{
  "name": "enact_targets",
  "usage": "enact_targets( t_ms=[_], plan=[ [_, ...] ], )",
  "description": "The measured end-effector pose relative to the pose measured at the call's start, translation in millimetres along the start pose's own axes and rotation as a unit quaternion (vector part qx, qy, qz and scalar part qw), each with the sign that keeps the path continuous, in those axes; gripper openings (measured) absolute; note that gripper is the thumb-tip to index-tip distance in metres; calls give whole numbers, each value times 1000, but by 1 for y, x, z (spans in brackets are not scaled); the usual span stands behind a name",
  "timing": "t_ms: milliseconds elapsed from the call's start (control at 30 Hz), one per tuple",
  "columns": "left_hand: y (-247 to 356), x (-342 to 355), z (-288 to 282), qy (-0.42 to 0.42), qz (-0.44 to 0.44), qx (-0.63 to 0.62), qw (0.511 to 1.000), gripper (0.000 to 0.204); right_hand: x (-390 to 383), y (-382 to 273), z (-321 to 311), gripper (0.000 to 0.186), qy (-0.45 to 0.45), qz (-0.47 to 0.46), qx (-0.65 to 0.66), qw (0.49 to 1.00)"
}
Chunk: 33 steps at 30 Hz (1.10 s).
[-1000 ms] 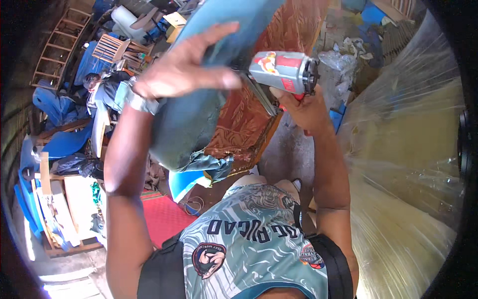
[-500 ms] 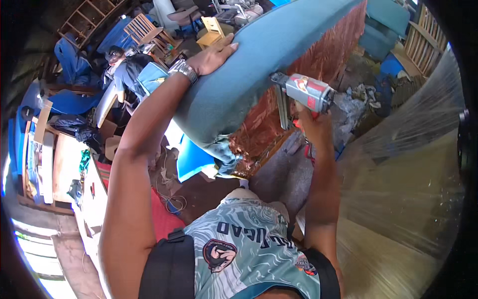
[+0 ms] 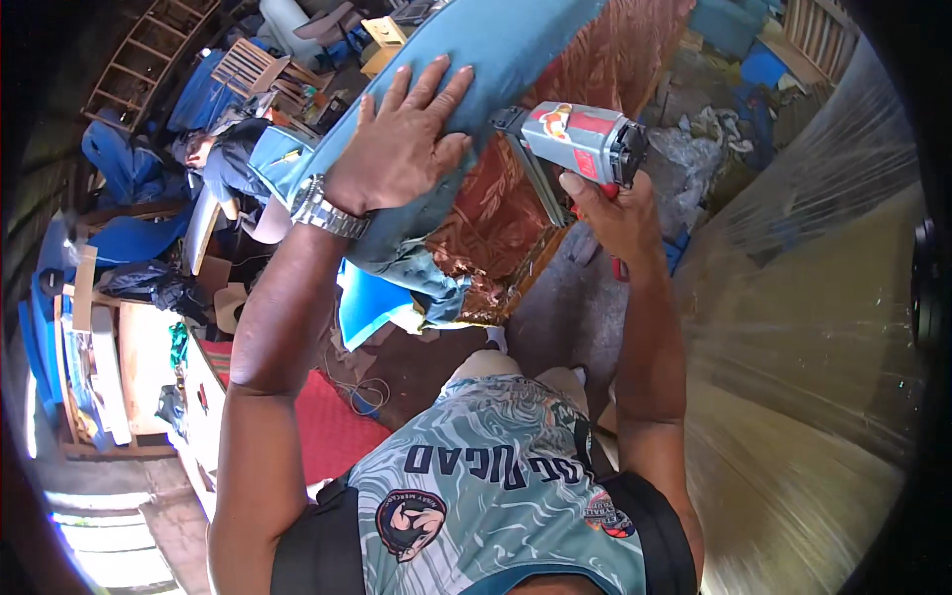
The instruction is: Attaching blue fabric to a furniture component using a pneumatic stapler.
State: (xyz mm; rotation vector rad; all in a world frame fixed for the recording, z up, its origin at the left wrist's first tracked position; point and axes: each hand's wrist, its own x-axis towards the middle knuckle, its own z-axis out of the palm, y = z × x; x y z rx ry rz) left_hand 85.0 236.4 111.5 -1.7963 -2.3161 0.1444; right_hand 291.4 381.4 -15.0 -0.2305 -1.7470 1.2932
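Observation:
A long, padded furniture piece covered in blue-grey fabric [image 3: 466, 59] slants across the upper middle, with patterned reddish-brown fabric [image 3: 501, 198] on its right side. My left hand [image 3: 407, 139] lies on the blue cover, fingers spread, a metal watch at the wrist. In my right hand [image 3: 625, 213] is a grey and red staple gun [image 3: 575, 139], gripped by its handle. Its nose points left, at the line where blue cover and reddish fabric meet; whether it touches is unclear. Loose cover cloth [image 3: 431, 273] bunches at the lower end, above bare wood edging.
A person [image 3: 230, 164] bends over work at the left. Behind are wooden chairs [image 3: 260, 69] and a ladder-like frame [image 3: 149, 64]. Plastic-wrapped furniture [image 3: 793, 397] stands close on my right. A cable [image 3: 362, 392] lies on the floor beside red cloth [image 3: 332, 426].
My left hand has slid nearer along the blue cover and turned, its fingers now spread flat. The staple gun has moved left and slightly up in my right hand.

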Motion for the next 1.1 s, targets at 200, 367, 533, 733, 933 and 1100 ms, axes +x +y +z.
enact_targets(
  t_ms=[200, 367, 533, 733, 933, 1100],
  plan=[
    [-11, -1, 5, 8, 20, -5, 1000, 81, 0, -11, 5, 39, -31, 69, 23, 997],
    [-7, 5, 6, 21, 38, -27, 999, 88, -4, 9, 17, 39, 10, 73, -83, 994],
    [-12, 2, 3, 12, 29, -23, 999, 93, -10, -1, 21, 36, 8, 64, -40, 997],
    [-11, 0, 6, 20, 33, -36, 999, 96, -11, -17, 25, 35, -33, 22, -51, 998],
    [-14, 4, 5, 39, 50, -46, 997, 108, -30, 20, 38, 35, 2, 40, 31, 999],
    [-12, 0, -1, 0, 37, -24, 999, 114, -46, 13, 29, 56, 12, 125, 196, 973]
  ],
)
